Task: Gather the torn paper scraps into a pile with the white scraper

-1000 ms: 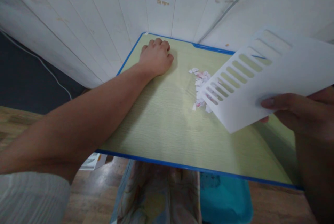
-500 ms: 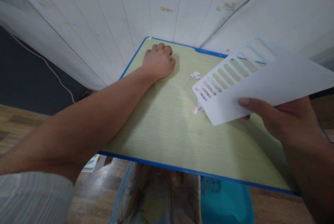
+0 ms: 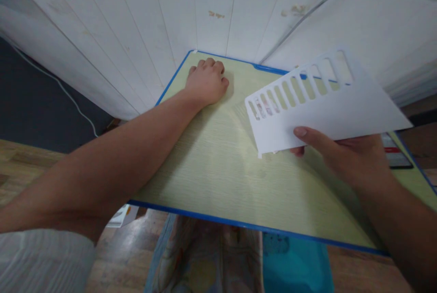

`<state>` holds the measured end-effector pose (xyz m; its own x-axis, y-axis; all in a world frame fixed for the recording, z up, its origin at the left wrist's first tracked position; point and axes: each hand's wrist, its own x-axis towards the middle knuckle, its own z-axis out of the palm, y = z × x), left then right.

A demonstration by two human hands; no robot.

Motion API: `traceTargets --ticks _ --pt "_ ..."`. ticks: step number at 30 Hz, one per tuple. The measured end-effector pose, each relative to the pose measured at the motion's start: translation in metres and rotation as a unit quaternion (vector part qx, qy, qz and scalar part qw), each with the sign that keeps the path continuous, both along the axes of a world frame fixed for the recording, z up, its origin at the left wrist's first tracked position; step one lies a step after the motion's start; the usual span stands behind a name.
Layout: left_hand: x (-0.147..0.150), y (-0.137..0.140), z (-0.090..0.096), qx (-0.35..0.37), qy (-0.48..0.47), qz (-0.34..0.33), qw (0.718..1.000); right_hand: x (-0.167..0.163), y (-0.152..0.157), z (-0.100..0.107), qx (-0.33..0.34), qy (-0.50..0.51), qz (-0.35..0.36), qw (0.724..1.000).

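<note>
wht panel (image 3: 327, 113), grained yel-grn tabletop (image 3: 221, 161), blu rim (image 3: 221, 220), teal bin (image 3: 297, 261)

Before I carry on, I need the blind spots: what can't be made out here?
Head view throughout:
Small pale, paper-like scraps: number hidden by the slotted white sheet.
Right grip: most fingers behind that sheet.
Turquoise plastic bin: partly beneath the pale blue-edged tabletop, cropped by the bottom edge.

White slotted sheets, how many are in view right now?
1. The white slotted sheet is in the right grip, over the blue-edged table, with paper scraps partly visible through it. Another lying beneath it could be hidden.
</note>
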<state>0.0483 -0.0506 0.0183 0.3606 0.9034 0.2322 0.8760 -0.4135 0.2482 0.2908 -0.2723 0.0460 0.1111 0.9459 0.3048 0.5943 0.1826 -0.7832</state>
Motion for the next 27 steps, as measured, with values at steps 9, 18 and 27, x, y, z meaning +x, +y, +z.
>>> traceTargets --ticks 9,18,27 --pt "-0.001 0.001 0.000 -0.001 -0.004 0.000 1.000 0.027 0.004 0.025 0.058 0.135 0.020 0.989" --pt "-0.003 0.002 0.000 0.007 0.004 -0.005 1.000 0.023 0.009 0.018 0.062 0.043 -0.028 0.997" --pt "-0.002 0.001 0.002 -0.012 0.005 0.006 1.000 0.027 0.009 0.014 0.088 0.031 0.014 0.995"
